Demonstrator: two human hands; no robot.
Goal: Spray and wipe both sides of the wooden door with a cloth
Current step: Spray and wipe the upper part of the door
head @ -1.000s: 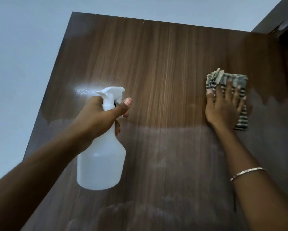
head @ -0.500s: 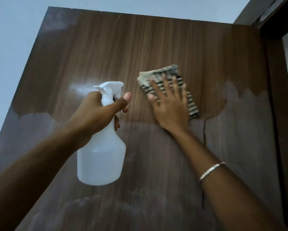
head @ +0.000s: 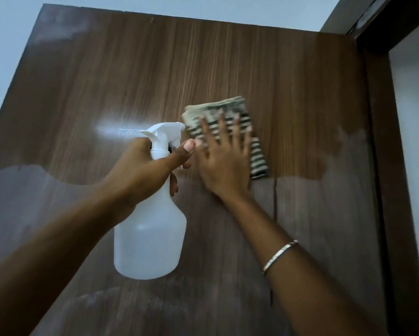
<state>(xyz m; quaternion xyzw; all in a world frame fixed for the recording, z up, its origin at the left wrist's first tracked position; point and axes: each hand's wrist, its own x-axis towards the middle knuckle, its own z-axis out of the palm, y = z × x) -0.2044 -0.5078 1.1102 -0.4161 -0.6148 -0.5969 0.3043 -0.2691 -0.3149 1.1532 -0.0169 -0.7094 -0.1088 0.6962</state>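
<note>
Two hands are raised in front of the wooden door (head: 203, 57), and both are mine. My left hand (head: 143, 173) grips the white spray bottle (head: 150, 238) at its neck. The fingers are curled round it under the trigger head, and the thumb lies along the neck with its nail toward the right. The bottle hangs upright, close before the door panel. Just to the right of the bottle's head, my right hand (head: 224, 163) lies flat with the fingers straight and spread, and it presses a folded striped cloth (head: 258, 158) against the wood. The cloth shows above the fingertips and to the right of the palm. This hand is a little blurred. Left of the bottle's head a bright glare (head: 114, 129) sits on the surface. Above the level of the bottle's neck the wood looks dark brown; below it a pale, hazy film covers the panel. To the lower right of the bottle, a thin metal bracelet (head: 280, 255) circles my right wrist. Far to the right of the bottle stands the dark door frame (head: 383, 166).
</note>
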